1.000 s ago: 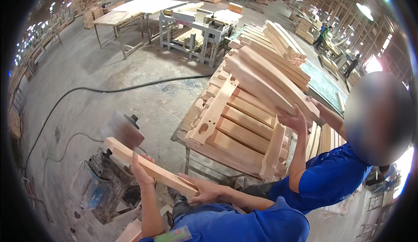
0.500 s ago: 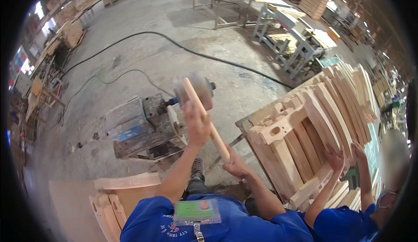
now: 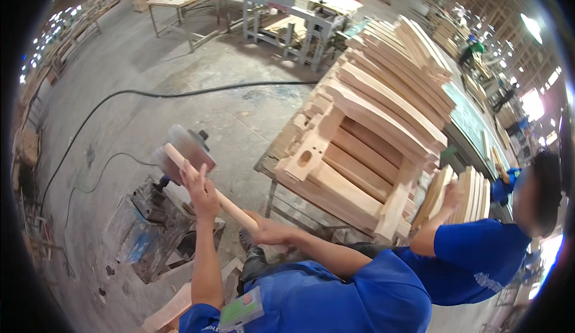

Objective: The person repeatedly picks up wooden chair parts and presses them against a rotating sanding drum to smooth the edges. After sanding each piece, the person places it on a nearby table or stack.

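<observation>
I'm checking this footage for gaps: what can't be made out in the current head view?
Head view:
Pale slim wooden bar: grasped stretches, hidden by bare left hand and right hand.
Brown-grey round drum: surface, blurred by motion.
Pale flat wooden piece: cut off by lower edge.

Item: wooden bar (image 3: pixel 231 206), pale, slim, bare-surfaced | State: held in both hands | Pose: slanting, far end left of near end | Position: left hand (image 3: pixel 202 194) toward far end, right hand (image 3: pixel 271 231) at near end | Beyond left grip: bar tip overlaps blurred drum (image 3: pixel 195 148), contact indeterminable
</observation>
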Motion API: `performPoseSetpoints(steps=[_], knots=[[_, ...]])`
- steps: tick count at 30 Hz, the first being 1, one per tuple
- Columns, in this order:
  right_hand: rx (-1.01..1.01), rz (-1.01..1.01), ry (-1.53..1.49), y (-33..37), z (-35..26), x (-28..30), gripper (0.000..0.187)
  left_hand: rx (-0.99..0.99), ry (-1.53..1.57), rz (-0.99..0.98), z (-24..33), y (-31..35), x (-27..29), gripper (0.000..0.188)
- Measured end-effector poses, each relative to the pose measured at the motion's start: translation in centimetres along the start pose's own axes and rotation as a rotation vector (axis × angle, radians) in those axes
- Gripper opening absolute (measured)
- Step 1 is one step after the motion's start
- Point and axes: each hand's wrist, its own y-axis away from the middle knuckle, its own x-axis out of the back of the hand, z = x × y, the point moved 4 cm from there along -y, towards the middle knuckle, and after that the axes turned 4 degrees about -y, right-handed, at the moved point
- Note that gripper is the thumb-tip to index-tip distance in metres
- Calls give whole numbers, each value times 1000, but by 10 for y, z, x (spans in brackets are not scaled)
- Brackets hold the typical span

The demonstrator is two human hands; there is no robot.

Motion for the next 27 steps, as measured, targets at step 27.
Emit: performPoseSetpoints(steps=[27], knots=[[263,-343,29,85,9,-102,85,823,1127,669,38,189,111,42]])
